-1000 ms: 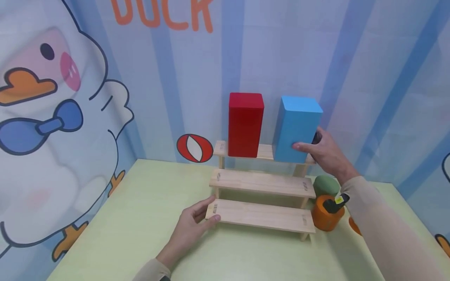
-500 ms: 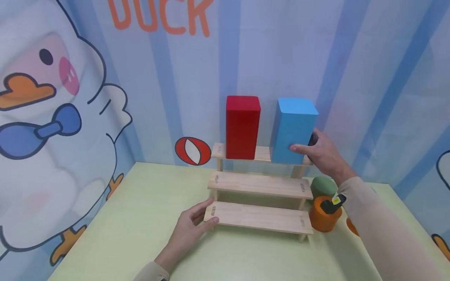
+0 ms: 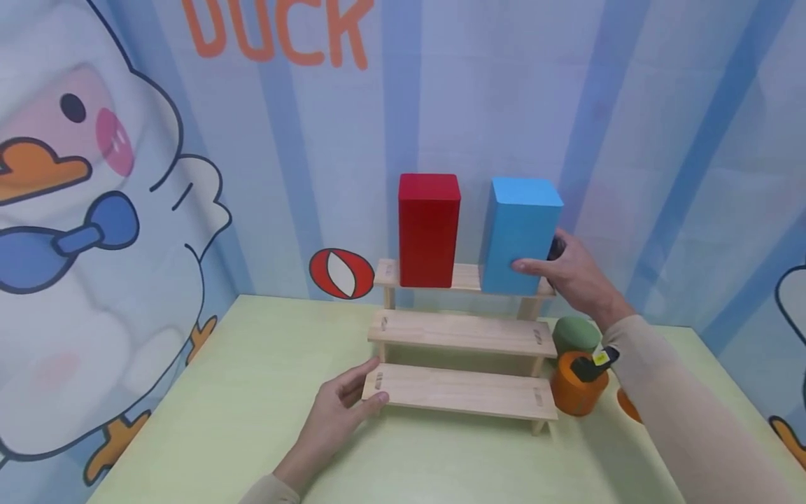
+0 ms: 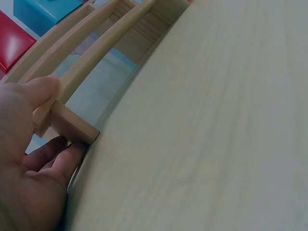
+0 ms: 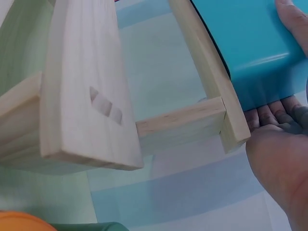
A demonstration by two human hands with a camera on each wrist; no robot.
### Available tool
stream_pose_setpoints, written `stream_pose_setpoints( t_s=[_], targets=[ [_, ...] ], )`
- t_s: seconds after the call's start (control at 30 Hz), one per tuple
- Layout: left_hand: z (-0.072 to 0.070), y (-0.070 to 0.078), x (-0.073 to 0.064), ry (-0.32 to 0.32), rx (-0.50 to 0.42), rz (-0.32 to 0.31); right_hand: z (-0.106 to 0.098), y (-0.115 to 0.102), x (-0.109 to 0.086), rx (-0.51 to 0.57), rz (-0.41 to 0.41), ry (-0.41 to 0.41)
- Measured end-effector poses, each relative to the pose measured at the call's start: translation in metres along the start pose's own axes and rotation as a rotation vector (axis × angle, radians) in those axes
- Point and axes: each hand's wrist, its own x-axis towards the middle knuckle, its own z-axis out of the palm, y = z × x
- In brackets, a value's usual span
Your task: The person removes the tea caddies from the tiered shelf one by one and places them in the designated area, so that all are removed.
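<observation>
On the top step of a three-step wooden rack (image 3: 462,332) stand a red box (image 3: 428,238) at the left and a light blue box (image 3: 519,241) at the right. My right hand (image 3: 582,280) grips the blue box low on its right side. Its thumb lies on the front face, while the fingers go round behind, partly hidden. In the right wrist view the blue box (image 5: 260,48) is at the step's end. My left hand (image 3: 336,406) holds the left end of the lowest step. In the left wrist view the thumb (image 4: 43,89) lies on that step, fingers by its leg.
Close to the rack's right end are an orange cylinder (image 3: 576,392) and a green round object (image 3: 576,334), both under my right forearm. The rack stands on a pale yellow-green table (image 3: 252,378). Behind it hangs a blue striped cloth (image 3: 352,140) with a printed duck.
The head view has shifted a little, so the rack and boxes appear slightly further left and lower. Both hands keep their grips; the blue box stays at the right end of the top step.
</observation>
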Motion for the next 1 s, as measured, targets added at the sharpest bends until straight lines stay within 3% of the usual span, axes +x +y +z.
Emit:
stream_pose_setpoints(
  t_s=[0.27,0.9,1.0],
  targets=[
    [0.003,0.001,-0.001,-0.006,0.001,0.006,-0.009,-0.006,-0.009,0.140,-0.025,0.038],
    [0.000,-0.001,0.001,-0.011,-0.002,0.023,-0.059,-0.038,-0.038,0.272,-0.090,0.032],
    [0.000,-0.001,0.000,-0.017,-0.006,0.014,-0.070,-0.037,-0.049,0.202,-0.061,0.058]
  ],
)
